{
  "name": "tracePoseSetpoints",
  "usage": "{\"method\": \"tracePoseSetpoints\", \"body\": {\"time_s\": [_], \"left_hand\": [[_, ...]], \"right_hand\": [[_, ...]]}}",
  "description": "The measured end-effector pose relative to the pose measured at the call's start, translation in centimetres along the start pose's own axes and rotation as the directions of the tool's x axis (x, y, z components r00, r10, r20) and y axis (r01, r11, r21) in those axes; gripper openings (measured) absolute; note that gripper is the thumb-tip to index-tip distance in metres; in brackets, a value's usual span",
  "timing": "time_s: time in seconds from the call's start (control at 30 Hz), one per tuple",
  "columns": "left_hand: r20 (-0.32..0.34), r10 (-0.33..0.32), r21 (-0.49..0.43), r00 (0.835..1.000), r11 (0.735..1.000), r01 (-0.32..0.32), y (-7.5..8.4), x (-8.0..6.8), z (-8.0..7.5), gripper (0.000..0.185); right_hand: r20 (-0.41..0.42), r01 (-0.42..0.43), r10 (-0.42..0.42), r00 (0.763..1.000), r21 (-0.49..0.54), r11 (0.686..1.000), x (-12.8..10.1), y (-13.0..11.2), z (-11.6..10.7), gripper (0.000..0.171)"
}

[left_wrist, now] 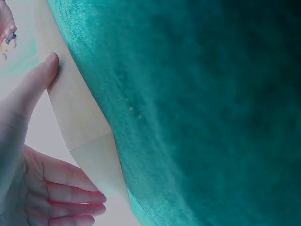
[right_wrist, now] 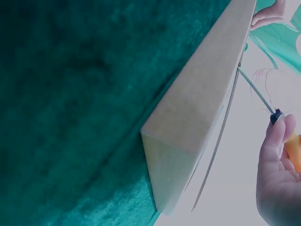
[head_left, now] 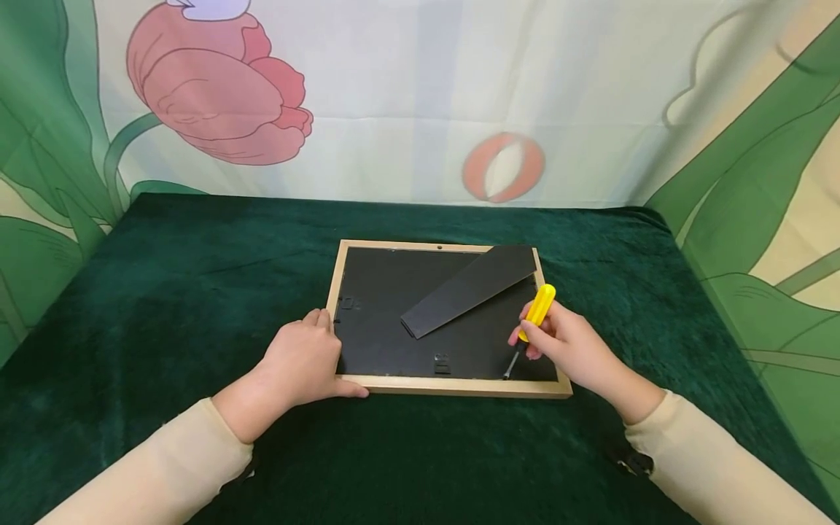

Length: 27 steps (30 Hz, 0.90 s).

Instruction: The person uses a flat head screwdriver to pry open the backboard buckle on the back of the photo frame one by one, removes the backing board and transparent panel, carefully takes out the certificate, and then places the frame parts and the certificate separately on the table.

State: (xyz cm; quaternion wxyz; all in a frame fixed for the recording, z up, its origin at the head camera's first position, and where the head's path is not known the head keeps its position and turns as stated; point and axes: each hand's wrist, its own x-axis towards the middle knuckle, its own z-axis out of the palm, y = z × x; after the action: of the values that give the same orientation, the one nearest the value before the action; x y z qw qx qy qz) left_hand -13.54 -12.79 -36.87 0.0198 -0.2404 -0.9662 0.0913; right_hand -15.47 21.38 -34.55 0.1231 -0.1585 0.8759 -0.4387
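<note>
A wooden picture frame lies with its black backing board facing up, and an angled black stand leg is on that board. My left hand rests at the frame's near left corner, thumb along the front edge and fingers at the left side. In the left wrist view, the fingers look nearly straight against the wood. My right hand holds a screwdriver with a yellow handle. Its metal shaft slants down, with the tip at the board's front edge, beside the frame's inner lip.
Dark green velvety cloth covers the table under and around the frame. A small metal hanger sits on the board near the front edge. Behind the table hangs a printed curtain with a pink flower.
</note>
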Motion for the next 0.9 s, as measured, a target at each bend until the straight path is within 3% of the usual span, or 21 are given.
{"method": "tracePoseSetpoints", "body": {"time_s": [0.1,0.2,0.33,0.43,0.67,0.9], "left_hand": [[0.008,-0.002,-0.004,1.0,1.0,0.002,0.0,0.0,0.0,0.085],[0.018,-0.006,-0.004,1.0,1.0,0.006,-0.1,0.0,0.0,0.084],[0.032,-0.007,0.001,0.999,1.0,0.007,-0.1,0.1,-0.1,0.083],[0.039,-0.005,-0.002,0.999,1.0,0.005,0.0,0.2,-0.2,0.083],[0.066,-0.023,-0.009,0.998,1.0,0.024,0.1,0.2,-0.5,0.081],[0.073,-0.026,-0.011,0.997,1.0,0.026,0.1,0.2,-0.6,0.083]], "right_hand": [[0.035,-0.015,0.014,0.999,0.03,0.999,0.4,0.3,-0.3,0.022],[0.093,-0.082,0.073,0.993,0.101,0.991,1.4,0.8,-0.6,0.021],[0.194,-0.226,0.183,0.964,0.229,0.947,2.8,1.5,-0.8,0.022],[0.234,-0.272,0.213,0.949,0.263,0.925,3.2,1.9,-0.8,0.02],[0.169,-0.089,0.069,0.983,0.117,0.989,2.5,1.0,-0.6,0.018],[0.071,-0.015,0.011,0.997,0.05,0.999,0.7,0.3,-0.1,0.01]]}}
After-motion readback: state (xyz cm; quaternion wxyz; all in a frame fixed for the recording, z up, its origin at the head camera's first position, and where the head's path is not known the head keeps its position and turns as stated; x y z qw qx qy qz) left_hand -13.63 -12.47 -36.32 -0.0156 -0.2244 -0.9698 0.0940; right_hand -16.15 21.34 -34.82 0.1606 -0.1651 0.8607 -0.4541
